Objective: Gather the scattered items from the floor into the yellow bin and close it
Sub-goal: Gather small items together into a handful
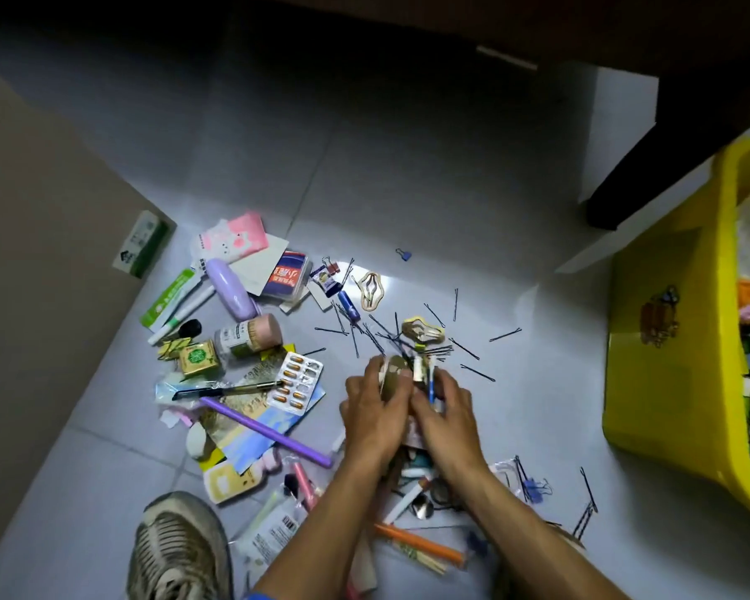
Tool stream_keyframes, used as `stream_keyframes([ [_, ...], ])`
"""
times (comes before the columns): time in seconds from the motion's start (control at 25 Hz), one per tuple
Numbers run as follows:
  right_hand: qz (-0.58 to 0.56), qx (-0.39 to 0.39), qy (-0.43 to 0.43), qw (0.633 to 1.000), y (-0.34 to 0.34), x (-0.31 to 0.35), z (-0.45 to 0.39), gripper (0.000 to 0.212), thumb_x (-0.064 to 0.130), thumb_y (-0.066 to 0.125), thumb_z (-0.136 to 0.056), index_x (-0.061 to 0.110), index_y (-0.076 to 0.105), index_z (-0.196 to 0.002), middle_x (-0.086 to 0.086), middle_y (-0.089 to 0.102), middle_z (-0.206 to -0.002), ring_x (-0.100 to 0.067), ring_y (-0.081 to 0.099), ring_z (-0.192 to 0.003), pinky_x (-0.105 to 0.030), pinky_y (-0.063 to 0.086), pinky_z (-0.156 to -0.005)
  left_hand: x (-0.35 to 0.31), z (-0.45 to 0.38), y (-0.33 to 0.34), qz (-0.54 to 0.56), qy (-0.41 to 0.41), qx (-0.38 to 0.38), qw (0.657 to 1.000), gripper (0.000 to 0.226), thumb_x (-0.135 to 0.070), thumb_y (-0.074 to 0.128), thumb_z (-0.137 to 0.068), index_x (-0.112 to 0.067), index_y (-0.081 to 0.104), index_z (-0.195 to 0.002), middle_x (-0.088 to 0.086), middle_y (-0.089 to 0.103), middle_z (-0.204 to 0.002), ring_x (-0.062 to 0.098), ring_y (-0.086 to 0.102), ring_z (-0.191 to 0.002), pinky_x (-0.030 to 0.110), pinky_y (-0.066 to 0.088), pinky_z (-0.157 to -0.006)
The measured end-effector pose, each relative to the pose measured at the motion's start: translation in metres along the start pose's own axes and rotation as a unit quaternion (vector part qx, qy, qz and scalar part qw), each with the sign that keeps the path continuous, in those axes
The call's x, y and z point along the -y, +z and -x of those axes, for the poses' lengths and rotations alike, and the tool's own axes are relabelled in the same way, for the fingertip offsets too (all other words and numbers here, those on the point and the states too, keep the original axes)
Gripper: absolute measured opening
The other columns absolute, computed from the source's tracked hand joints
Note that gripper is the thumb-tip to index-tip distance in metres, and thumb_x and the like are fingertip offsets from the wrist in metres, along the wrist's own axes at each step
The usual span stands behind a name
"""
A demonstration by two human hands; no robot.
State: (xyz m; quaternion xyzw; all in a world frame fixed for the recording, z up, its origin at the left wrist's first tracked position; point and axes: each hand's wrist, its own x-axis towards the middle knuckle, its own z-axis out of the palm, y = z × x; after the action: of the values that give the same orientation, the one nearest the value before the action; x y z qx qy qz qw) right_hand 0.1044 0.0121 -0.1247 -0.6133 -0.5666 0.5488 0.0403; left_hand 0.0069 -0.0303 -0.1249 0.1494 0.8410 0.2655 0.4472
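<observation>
My left hand (375, 415) and my right hand (444, 411) are pressed together low on the floor, cupped around a bundle of small items (408, 376): a gold hair clip, a blue pen and other bits. Several black bobby pins (408, 339) lie scattered just beyond my fingers, with a gold hair clip (423, 331) among them. The yellow bin (663, 339) stands open at the right edge, partly filled. A heap of loose things lies to the left: a purple case (230, 288), a pill blister (295, 383), a purple stick (265, 430), a pink-capped bottle (252, 335).
A dark furniture leg (624, 188) stands behind the bin. A brown wall or panel (40, 275) borders the left, with a green box (141, 244) against it. My shoe (178, 552) sits at bottom left. More pens, packets and binder clips (533, 487) lie beneath my forearms.
</observation>
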Motion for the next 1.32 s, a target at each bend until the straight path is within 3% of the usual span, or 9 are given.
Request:
stream_keyframes([
  [0.12, -0.095, 0.044, 0.019, 0.994, 0.014, 0.003, -0.005, 0.040, 0.039, 0.050, -0.097, 0.038, 0.046, -0.137, 0.001, 0.052, -0.132, -0.014, 0.055, -0.119, -0.031, 0.048, -0.097, -0.003, -0.003, 0.002, 0.045, -0.003, 0.015, 0.999, 0.042, -0.069, 0.042, -0.085, -0.049, 0.050, -0.121, -0.008, 0.049, -0.113, 0.022, 0.048, -0.119, 0.038, 0.038, -0.101],
  [0.24, -0.203, 0.059, 0.037, 0.977, 0.013, 0.005, -0.005, 0.032, 0.032, 0.051, -0.099, 0.038, 0.052, -0.131, 0.005, 0.064, -0.124, -0.006, 0.065, -0.105, -0.017, 0.053, -0.078, -0.005, -0.005, 0.001, 0.101, -0.008, 0.020, 0.995, 0.032, -0.063, 0.043, -0.089, -0.044, 0.060, -0.109, -0.008, 0.056, -0.109, 0.018, 0.058, -0.110, 0.036, 0.044, -0.095],
  [0.4, -0.344, 0.062, 0.056, 0.935, 0.005, 0.015, -0.001, 0.026, 0.020, 0.051, -0.100, 0.030, 0.059, -0.123, -0.005, 0.073, -0.110, -0.019, 0.072, -0.095, -0.032, 0.057, -0.074, -0.015, -0.004, -0.008, 0.163, 0.014, 0.017, 0.986, 0.033, -0.055, 0.045, -0.092, -0.036, 0.064, -0.111, 0.003, 0.067, -0.113, 0.022, 0.065, -0.103, 0.048, 0.051, -0.094],
  [0.64, -0.411, 0.089, 0.021, 0.907, -0.038, 0.065, 0.016, 0.023, 0.025, 0.051, -0.100, 0.034, 0.061, -0.119, -0.007, 0.075, -0.103, -0.024, 0.073, -0.093, -0.032, 0.058, -0.064, -0.072, 0.023, -0.024, 0.209, 0.059, 0.016, 0.976, 0.036, -0.056, 0.046, -0.091, -0.036, 0.062, -0.117, 0.002, 0.066, -0.119, 0.021, 0.067, -0.105, 0.048, 0.053, -0.094],
  [0.8, -0.404, 0.093, -0.018, 0.910, -0.097, 0.098, 0.037, 0.020, 0.030, 0.052, -0.100, 0.035, 0.063, -0.116, -0.008, 0.075, -0.092, -0.021, 0.072, -0.073, -0.033, 0.053, -0.052, -0.134, 0.061, -0.020, 0.215, 0.098, 0.018, 0.972, 0.036, -0.060, 0.044, -0.086, -0.036, 0.064, -0.105, 0.002, 0.071, -0.106, 0.024, 0.069, -0.098, 0.052, 0.053, -0.091],
  [0.92, -0.396, 0.048, -0.066, 0.914, -0.161, 0.110, 0.050, 0.021, 0.029, 0.053, -0.099, 0.029, 0.063, -0.118, -0.006, 0.074, -0.083, -0.016, 0.067, -0.062, -0.027, 0.048, -0.046, -0.191, 0.100, 0.002, 0.218, 0.139, 0.031, 0.965, 0.032, -0.054, 0.045, -0.091, -0.032, 0.065, -0.102, 0.003, 0.072, -0.100, 0.028, 0.068, -0.096, 0.050, 0.053, -0.091],
  [1.12, -0.438, -0.020, -0.083, 0.895, -0.293, 0.112, 0.059, 0.028, 0.029, 0.051, -0.100, 0.019, 0.060, -0.125, -0.011, 0.074, -0.106, -0.021, 0.072, -0.091, -0.031, 0.057, -0.065, -0.286, 0.156, 0.075, 0.206, 0.206, 0.103, 0.951, 0.036, -0.045, 0.046, -0.094, -0.020, 0.067, -0.109, 0.011, 0.070, -0.107, 0.031, 0.065, -0.101, 0.049, 0.052, -0.093],
  [1.24, -0.457, -0.047, -0.102, 0.883, -0.359, 0.105, 0.053, 0.030, 0.032, 0.046, -0.102, 0.014, 0.065, -0.114, -0.006, 0.074, -0.075, -0.015, 0.071, -0.060, -0.023, 0.052, -0.046, -0.334, 0.171, 0.126, 0.210, 0.219, 0.142, 0.942, 0.037, -0.042, 0.047, -0.094, -0.016, 0.069, -0.110, 0.011, 0.071, -0.105, 0.029, 0.067, -0.096, 0.042, 0.054, -0.090],
  [1.32, -0.444, -0.088, -0.101, 0.886, -0.389, 0.094, 0.036, 0.031, 0.034, 0.046, -0.101, 0.012, 0.064, -0.113, -0.005, 0.072, -0.073, -0.016, 0.069, -0.056, -0.025, 0.052, -0.045, -0.352, 0.163, 0.157, 0.207, 0.203, 0.175, 0.941, 0.036, -0.038, 0.047, -0.093, -0.015, 0.067, -0.112, 0.016, 0.069, -0.109, 0.035, 0.066, -0.100, 0.044, 0.053, -0.090],
])
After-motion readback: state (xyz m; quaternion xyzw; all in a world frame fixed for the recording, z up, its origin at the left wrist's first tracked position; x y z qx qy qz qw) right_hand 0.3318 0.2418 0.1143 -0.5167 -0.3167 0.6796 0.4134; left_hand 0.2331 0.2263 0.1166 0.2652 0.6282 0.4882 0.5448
